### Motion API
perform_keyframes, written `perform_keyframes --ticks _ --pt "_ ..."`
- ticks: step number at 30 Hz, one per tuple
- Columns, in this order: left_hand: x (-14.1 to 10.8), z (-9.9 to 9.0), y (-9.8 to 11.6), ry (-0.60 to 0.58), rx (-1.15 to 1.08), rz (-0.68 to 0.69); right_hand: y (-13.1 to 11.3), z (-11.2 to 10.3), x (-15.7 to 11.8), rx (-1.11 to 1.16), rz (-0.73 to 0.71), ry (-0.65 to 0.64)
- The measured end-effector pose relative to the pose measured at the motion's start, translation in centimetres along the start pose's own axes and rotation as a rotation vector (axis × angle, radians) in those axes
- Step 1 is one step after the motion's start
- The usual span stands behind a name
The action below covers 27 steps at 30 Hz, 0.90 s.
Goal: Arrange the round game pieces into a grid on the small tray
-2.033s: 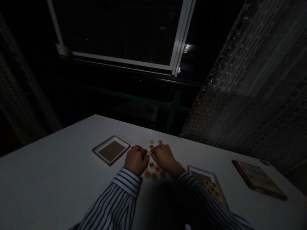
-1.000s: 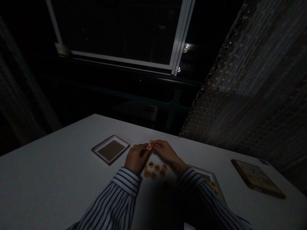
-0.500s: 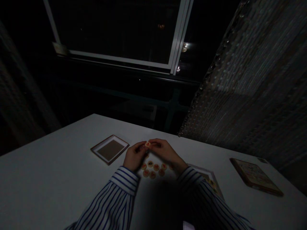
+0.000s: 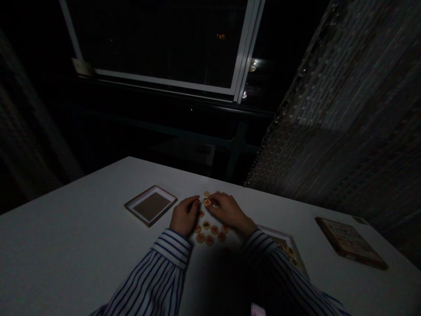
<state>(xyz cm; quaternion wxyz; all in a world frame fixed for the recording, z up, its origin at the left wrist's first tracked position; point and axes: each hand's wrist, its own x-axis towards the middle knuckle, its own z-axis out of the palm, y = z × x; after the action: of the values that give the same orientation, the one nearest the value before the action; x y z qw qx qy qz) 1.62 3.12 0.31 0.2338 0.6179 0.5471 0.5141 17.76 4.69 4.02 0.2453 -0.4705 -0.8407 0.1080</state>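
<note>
Rightward, black-marked pieces in tray

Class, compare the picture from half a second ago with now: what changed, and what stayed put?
The left hand has come away from the red-marked piece; the right hand alone holds it, slightly lower and farther right in view. The shallow tray at left and flat box at far right stayed put.

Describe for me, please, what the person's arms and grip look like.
The left sleeve and right sleeve are long and pale with dark blue stripes, which run crosswise on the left cuff. The left grip and right grip are bare, without gloves.
</note>
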Motion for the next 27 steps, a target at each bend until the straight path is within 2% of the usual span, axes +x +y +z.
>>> perform_keyframes --ticks 4,12,18,27 --pt "0.0 -0.3 -0.1 0.066 0.175 0.098 0.3 0.3 -0.4 -0.172 0.025 -0.059" --pt "0.2 -0.4 -0.7 0.123 0.291 0.188 0.8 1.1 -0.4 -0.239 0.067 -0.184" --pt "0.1 -0.3 -0.8 0.111 0.340 0.216 1.4 0.5 -0.5 -0.245 0.091 -0.173" --pt "-0.5 0.4 -0.4 0.022 0.379 0.330 1.0 -0.7 -0.5 -0.434 0.155 -0.191"
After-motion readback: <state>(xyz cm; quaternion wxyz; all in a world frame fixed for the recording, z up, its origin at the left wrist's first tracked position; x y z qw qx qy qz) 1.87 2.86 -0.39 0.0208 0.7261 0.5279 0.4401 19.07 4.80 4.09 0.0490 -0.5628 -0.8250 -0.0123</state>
